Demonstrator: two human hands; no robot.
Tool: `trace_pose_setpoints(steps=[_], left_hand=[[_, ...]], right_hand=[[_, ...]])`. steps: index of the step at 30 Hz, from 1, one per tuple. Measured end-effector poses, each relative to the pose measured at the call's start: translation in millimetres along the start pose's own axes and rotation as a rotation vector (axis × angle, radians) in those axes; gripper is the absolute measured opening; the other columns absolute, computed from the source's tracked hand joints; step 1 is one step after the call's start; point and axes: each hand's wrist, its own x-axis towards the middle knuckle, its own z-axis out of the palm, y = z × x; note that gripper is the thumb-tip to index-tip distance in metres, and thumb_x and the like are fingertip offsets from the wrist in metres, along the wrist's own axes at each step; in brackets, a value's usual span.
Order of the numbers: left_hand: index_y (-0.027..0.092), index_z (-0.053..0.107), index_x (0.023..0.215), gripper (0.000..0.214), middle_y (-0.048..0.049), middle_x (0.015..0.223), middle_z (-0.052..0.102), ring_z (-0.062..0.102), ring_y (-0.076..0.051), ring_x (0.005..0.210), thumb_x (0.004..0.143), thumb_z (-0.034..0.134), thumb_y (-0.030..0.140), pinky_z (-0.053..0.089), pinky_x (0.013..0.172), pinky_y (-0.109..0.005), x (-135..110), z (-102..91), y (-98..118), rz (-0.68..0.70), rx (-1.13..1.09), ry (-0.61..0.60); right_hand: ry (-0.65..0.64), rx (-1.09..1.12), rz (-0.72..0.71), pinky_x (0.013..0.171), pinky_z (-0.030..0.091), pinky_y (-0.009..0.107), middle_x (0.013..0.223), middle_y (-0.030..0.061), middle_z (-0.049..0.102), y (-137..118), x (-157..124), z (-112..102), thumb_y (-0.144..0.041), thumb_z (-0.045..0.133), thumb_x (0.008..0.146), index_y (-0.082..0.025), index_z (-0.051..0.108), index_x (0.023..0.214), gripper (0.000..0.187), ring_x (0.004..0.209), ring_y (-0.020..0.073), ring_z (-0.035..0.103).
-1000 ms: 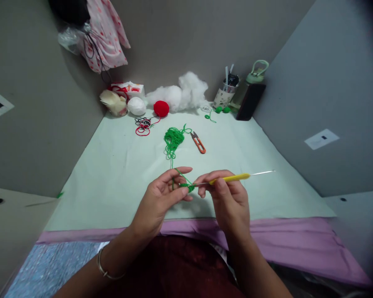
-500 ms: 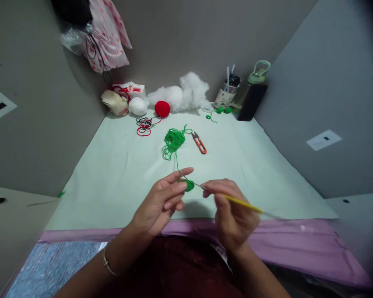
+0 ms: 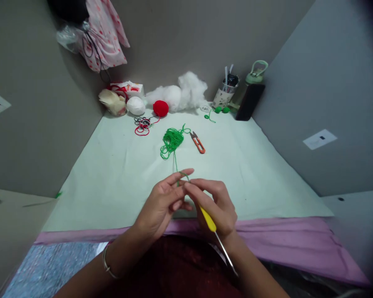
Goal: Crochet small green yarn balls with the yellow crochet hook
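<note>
My left hand (image 3: 163,203) pinches a small green crochet piece, now mostly hidden between the fingers; a green strand (image 3: 175,162) runs from it up to a loose heap of green yarn (image 3: 171,140). My right hand (image 3: 216,207) is closed around a yellow-handled crochet hook (image 3: 209,219), its tip at the left fingertips and its metal tail pointing back toward my body. Both hands meet just above the near edge of the pale green table cover (image 3: 112,178).
Orange thread snips (image 3: 198,142) lie right of the yarn heap. At the back stand a red yarn ball (image 3: 161,108), a white ball (image 3: 136,105), white stuffing (image 3: 183,95), tangled red and black threads (image 3: 142,125), a cup of tools (image 3: 225,94) and a bottle (image 3: 251,95). Grey walls enclose three sides.
My right hand swung the hook's tail from pointing right to pointing toward me and moved in against the left fingers. The green piece went out of sight between the fingers.
</note>
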Motion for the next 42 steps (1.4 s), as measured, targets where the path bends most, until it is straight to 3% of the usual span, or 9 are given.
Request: trace_pose_setpoints(steps=[2,5,9,12,15,23,28,36,42], left_hand=[[0.016,0.083,0.113,0.034,0.0096,0.061,0.044,0.027,0.000,0.046,0.080,0.090,0.022,0.049,0.052,-0.013,2,-3.1,4,-0.074,-0.055,-0.002],[0.018,0.084,0.108,0.031,0.0077,0.071,0.051,0.028,0.001,0.047,0.077,0.090,0.018,0.050,0.054,-0.014,2,-5.4,7,-0.034,-0.052,0.032],[0.026,0.083,0.114,0.036,0.0017,0.090,0.066,0.052,-0.004,0.060,0.078,0.090,0.021,0.056,0.066,-0.020,0,-2.4,5,0.068,0.097,0.007],[0.026,0.083,0.117,0.037,-0.0007,0.093,0.068,0.060,-0.009,0.075,0.081,0.089,0.024,0.057,0.075,-0.022,-1,-0.7,2,0.081,0.156,0.009],[0.026,0.079,0.125,0.045,-0.0011,0.094,0.068,0.060,-0.011,0.078,0.081,0.088,0.025,0.058,0.083,-0.029,-1,0.1,3,0.062,0.149,0.015],[0.021,0.077,0.127,0.048,0.0014,0.082,0.066,0.052,-0.007,0.061,0.081,0.089,0.027,0.050,0.070,-0.025,-2,-1.2,4,0.043,0.159,0.004],[0.021,0.077,0.123,0.045,-0.0008,0.091,0.066,0.060,-0.009,0.066,0.079,0.089,0.028,0.041,0.059,-0.023,-3,-3.0,5,0.085,0.247,0.068],[0.023,0.078,0.120,0.042,0.0014,0.090,0.064,0.061,-0.009,0.068,0.080,0.089,0.028,0.044,0.061,-0.022,-4,-4.5,5,0.131,0.283,0.077],[0.024,0.079,0.117,0.039,0.0017,0.085,0.064,0.060,-0.011,0.070,0.080,0.089,0.027,0.046,0.062,-0.024,-3,-3.6,2,0.180,0.294,0.073]], right_hand=[[0.051,0.069,0.054,0.077,0.061,0.038,0.103,0.0063,0.079,1,2,-2,-0.009,0.064,0.099,-0.031,0.078,0.122,0.035,0.091,0.0218,0.073],[0.131,0.364,0.301,0.067,0.056,0.031,0.091,0.0029,0.076,4,7,-2,-0.015,0.060,0.104,-0.028,0.080,0.107,0.024,0.074,0.0160,0.067],[0.032,0.614,0.454,0.069,0.054,0.029,0.093,0.0018,0.076,10,11,0,-0.026,0.064,0.104,-0.027,0.081,0.102,0.017,0.075,0.0143,0.065],[0.001,0.568,0.460,0.072,0.054,0.031,0.097,0.0035,0.078,11,11,1,-0.028,0.066,0.103,-0.026,0.082,0.103,0.016,0.078,0.0156,0.066],[0.008,0.570,0.461,0.071,0.054,0.031,0.095,0.0037,0.076,11,11,1,-0.031,0.065,0.103,-0.026,0.081,0.103,0.017,0.076,0.0160,0.065],[-0.026,0.633,0.430,0.069,0.057,0.031,0.095,0.0033,0.073,9,9,2,-0.027,0.068,0.101,-0.026,0.080,0.103,0.012,0.076,0.0153,0.067],[0.030,0.641,0.488,0.069,0.059,0.032,0.092,0.0023,0.073,7,9,-1,-0.027,0.066,0.102,-0.025,0.080,0.103,0.014,0.072,0.0151,0.069],[0.069,0.702,0.482,0.070,0.061,0.031,0.094,0.0021,0.073,6,8,-2,-0.025,0.062,0.105,-0.024,0.079,0.103,0.017,0.075,0.0145,0.073],[0.065,0.500,0.335,0.068,0.059,0.032,0.089,0.0028,0.071,0,10,-1,-0.017,0.059,0.104,-0.024,0.078,0.104,0.020,0.075,0.0160,0.069]])
